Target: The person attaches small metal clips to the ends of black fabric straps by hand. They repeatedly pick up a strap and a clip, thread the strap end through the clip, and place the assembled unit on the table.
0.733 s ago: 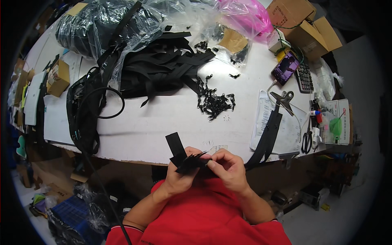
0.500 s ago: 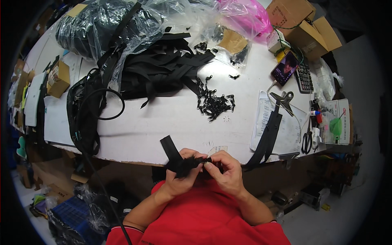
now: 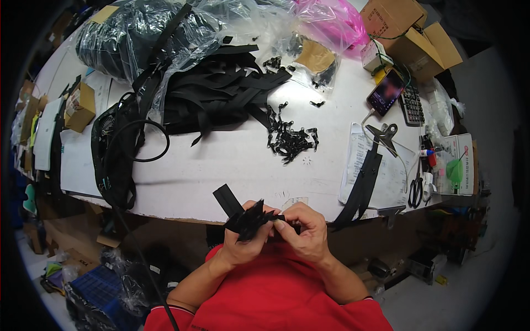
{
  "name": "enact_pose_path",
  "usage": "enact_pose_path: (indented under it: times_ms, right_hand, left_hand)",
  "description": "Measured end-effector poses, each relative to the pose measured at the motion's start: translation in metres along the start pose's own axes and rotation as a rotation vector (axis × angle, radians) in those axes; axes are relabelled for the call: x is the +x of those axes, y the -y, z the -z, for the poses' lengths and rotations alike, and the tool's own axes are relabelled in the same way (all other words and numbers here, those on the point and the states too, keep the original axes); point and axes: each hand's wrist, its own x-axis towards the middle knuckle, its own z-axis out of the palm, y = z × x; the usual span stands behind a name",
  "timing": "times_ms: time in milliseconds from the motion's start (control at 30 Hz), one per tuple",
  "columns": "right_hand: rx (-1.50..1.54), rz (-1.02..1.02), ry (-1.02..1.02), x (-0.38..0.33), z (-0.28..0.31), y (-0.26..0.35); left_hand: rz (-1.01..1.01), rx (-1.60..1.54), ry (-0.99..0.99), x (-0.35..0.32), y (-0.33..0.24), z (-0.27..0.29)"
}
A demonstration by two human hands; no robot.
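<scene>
My left hand (image 3: 243, 248) is closed around a black zipper strip (image 3: 227, 201), folded and bunched near the fingers. One flat end of the strip sticks out up and to the left, over the table's front edge. Close beside it, my right hand (image 3: 307, 231) pinches the strip's other end between thumb and forefinger. A small dark part seems to sit at those fingertips, too small to make out. Beyond my hands lies a loose pile of small black zipper sliders (image 3: 292, 144). A heap of black zipper strips (image 3: 215, 99) spreads over the table further back at the left.
Two black strips (image 3: 360, 187) lie across a clipboard (image 3: 395, 174) at the right. Nearby are a phone (image 3: 385, 92), a calculator (image 3: 411, 105) and scissors (image 3: 415, 190). A black mesh bag (image 3: 113, 154) stands at the left. Plastic bags (image 3: 143, 38) and cardboard boxes (image 3: 422, 49) crowd the back.
The bunched part of the strip in my left hand has turned and fanned upward. Its flat end has shifted slightly left. Both hands stay nearly where they were.
</scene>
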Motion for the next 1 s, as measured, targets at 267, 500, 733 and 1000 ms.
enact_pose_path:
  times_ms: [267, 500, 733, 1000]
  right_hand:
    - [0.036, -0.058, -0.094, -0.008, -0.014, -0.003]
    - [0.008, 0.053, -0.026, -0.003, -0.004, -0.005]
    - [0.089, 0.033, -0.051, -0.002, -0.009, -0.008]
    - [0.151, 0.014, -0.087, -0.004, -0.013, -0.014]
  left_hand:
    - [-0.133, 0.150, -0.072, -0.005, 0.017, 0.000]
    - [-0.011, 0.001, -0.049, -0.002, 0.008, 0.000]
    - [0.091, -0.177, -0.077, -0.003, 0.011, -0.002]
    - [-0.019, -0.066, -0.064, -0.003, 0.016, -0.002]
